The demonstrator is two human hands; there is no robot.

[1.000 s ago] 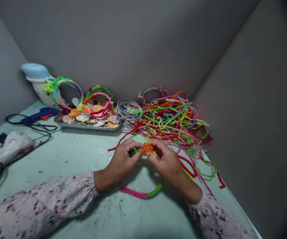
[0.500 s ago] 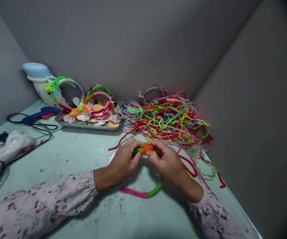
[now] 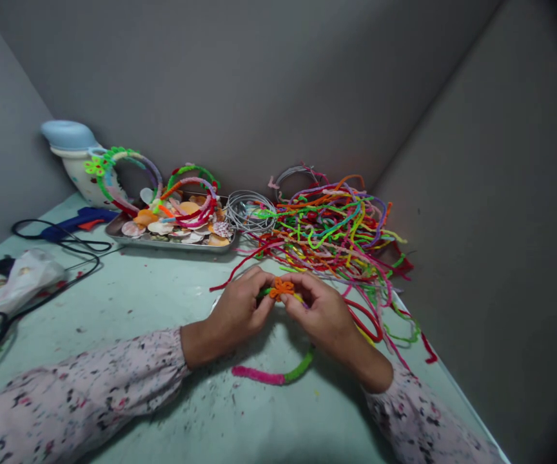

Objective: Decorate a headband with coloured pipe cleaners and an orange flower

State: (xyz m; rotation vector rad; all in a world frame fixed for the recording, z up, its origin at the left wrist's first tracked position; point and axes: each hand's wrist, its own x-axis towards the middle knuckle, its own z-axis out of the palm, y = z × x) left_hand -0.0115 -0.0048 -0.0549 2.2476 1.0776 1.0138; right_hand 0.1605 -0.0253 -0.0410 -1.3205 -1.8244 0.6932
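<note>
An orange pipe-cleaner flower (image 3: 282, 289) is pinched between the fingertips of both my hands. It sits against a band wrapped in fuzzy pipe cleaner (image 3: 262, 376), green on the flower's left and yellow and purple on its right. The band's lower part curves out beneath my hands, green then bright pink, close to the table. My left hand (image 3: 237, 309) is closed on the band at the flower's left side. With thumb and fingers, my right hand (image 3: 324, 309) grips the flower's right edge. My fingers hide how flower and band are joined.
Behind my hands lies a tangled heap of pipe cleaners (image 3: 336, 222), beside a coil of wire (image 3: 251, 212). A metal tray (image 3: 172, 245) holds shells and wrapped rings. Farther left are a blue glue gun (image 3: 68, 225), a black cord (image 3: 78, 281), a plastic bag (image 3: 29, 280) and a blue-lidded bottle (image 3: 73, 154).
The orange flower tilts slightly differently between my fingertips. Both hands keep their hold, and the whole scene has shifted a little to the left.
</note>
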